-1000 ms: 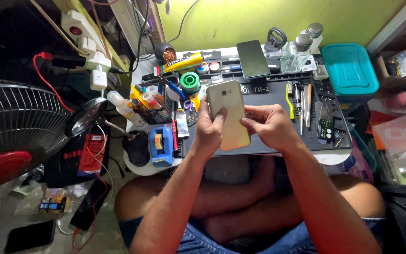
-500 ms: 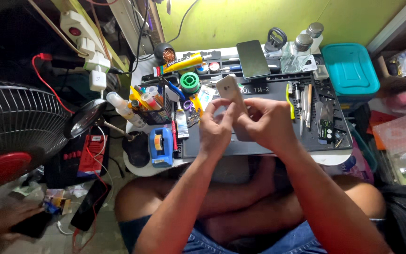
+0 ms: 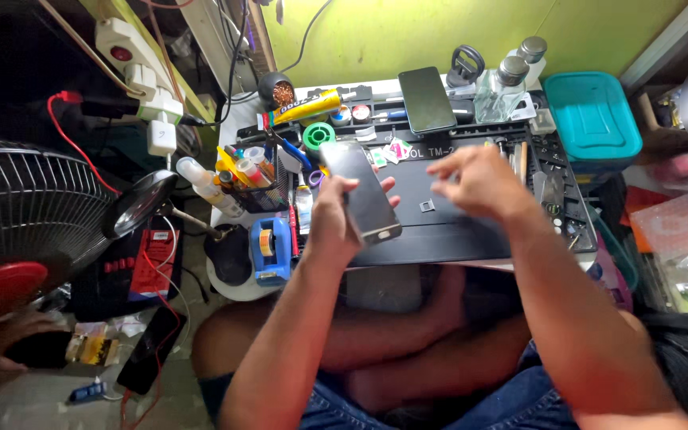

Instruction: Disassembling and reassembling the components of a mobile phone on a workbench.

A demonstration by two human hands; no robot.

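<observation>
Left hand (image 3: 336,219) now grips the phone (image 3: 360,191) alone, screen up; right hand (image 3: 475,183) has let go, fingers loosely pinched over the small tray (image 3: 428,205) on the bench mat (image 3: 439,231).

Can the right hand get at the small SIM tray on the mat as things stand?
Probably yes. The right hand hovers empty just above the small tray on the dark mat, with nothing between them. The left hand holds the phone off to the side.
</observation>
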